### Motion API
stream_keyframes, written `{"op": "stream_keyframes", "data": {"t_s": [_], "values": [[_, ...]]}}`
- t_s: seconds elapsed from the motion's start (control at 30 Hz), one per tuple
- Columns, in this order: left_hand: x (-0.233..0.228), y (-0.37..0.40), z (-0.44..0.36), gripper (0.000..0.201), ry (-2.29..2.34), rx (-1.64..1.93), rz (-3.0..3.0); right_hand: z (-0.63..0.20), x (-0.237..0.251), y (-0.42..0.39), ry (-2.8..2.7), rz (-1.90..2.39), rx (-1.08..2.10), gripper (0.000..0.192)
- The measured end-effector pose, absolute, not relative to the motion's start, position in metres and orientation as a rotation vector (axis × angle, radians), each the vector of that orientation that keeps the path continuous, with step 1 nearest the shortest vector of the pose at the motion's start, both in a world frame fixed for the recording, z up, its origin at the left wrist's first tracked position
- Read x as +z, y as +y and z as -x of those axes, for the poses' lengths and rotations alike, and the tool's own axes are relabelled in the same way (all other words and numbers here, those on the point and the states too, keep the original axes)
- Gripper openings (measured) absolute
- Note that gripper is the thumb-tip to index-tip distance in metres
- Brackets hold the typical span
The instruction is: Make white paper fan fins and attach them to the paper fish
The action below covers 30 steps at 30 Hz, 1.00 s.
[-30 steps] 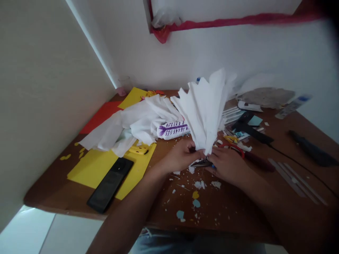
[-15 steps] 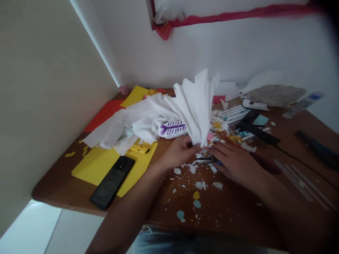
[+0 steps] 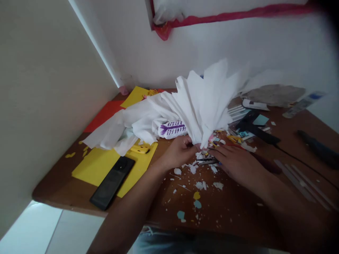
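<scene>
A thin white sheet [image 3: 209, 98], paper or cloth, stands up from the table in fan-like folds, gathered to a narrow point at the bottom. My left hand [image 3: 181, 151] is closed on that gathered point, thumb against the fingers. On the other side my right hand [image 3: 233, 158] has its fingertips together at the same point; the pinch itself is partly hidden. Below the right fingers lie pliers [image 3: 208, 161], jaws pointing left. Behind my left hand rests a white padded piece with purple stitch-like marks [image 3: 172, 129]. More of the white material [image 3: 143, 116] spreads loosely to the left.
A black phone [image 3: 112, 183] overlaps yellow sheets [image 3: 92, 167] at the left, near a yellow cutter-like object [image 3: 140, 147]. White scraps [image 3: 201, 185] litter the front. To the right are a black corded tool [image 3: 258, 133], clear sticks [image 3: 299, 183], a dark-handled tool [image 3: 317, 148] and a glue bottle [image 3: 303, 104].
The upright white folds have spread wider and leaned to the right, covering more of the clutter behind. Both hands stay almost in place at the gathered base.
</scene>
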<state>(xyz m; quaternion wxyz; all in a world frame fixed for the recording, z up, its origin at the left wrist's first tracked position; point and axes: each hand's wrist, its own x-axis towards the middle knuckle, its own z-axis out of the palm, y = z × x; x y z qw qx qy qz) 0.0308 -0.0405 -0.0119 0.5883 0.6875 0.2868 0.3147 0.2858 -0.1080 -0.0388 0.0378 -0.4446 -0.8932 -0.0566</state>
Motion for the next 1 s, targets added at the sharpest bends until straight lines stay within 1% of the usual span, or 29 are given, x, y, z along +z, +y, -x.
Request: {"op": "stream_keyframes", "data": {"t_s": [0.13, 0.3, 0.5, 0.57, 0.63, 0.67, 0.73, 0.77, 0.87, 0.93, 1.0], "values": [[-0.012, -0.037, -0.027, 0.030, 0.724, 0.754, -1.545, -0.287, -0.036, -0.108, -2.713, 1.366, -0.161, 0.035], [-0.011, -0.038, -0.028, 0.033, 0.718, 0.784, -1.414, -0.284, -0.026, -0.110, -2.697, 1.392, -0.233, 0.024], [-0.018, -0.042, -0.034, 0.043, 0.623, 0.755, -1.082, -0.280, -0.022, -0.111, -2.627, 1.380, -0.323, 0.026], [-0.018, -0.041, -0.034, 0.043, 0.645, 0.756, -1.100, -0.278, -0.025, -0.110, -2.642, 1.376, -0.230, 0.020], [-0.017, -0.041, -0.034, 0.042, 0.701, 0.793, -1.216, -0.277, -0.028, -0.110, -2.652, 1.415, -0.025, 0.008], [-0.016, -0.041, -0.033, 0.041, 0.722, 0.810, -1.279, -0.277, -0.029, -0.111, -2.647, 1.450, 0.103, 0.013], [-0.014, -0.040, -0.032, 0.037, 0.736, 0.814, -1.371, -0.277, -0.027, -0.115, -2.620, 1.514, 0.363, 0.029], [-0.013, -0.040, -0.032, 0.035, 0.733, 0.813, -1.400, -0.278, -0.024, -0.118, -2.616, 1.521, 0.488, 0.034], [-0.016, -0.038, -0.031, 0.031, 0.751, 0.819, -1.458, -0.277, -0.012, -0.126, -2.620, 1.475, 0.767, 0.037], [-0.018, -0.036, -0.031, 0.031, 0.782, 0.821, -1.454, -0.275, -0.008, -0.127, -2.610, 1.419, 0.820, 0.031], [-0.021, -0.034, -0.031, 0.033, 0.798, 0.824, -1.411, -0.272, -0.009, -0.125, -2.609, 1.332, 0.715, 0.016]]}}
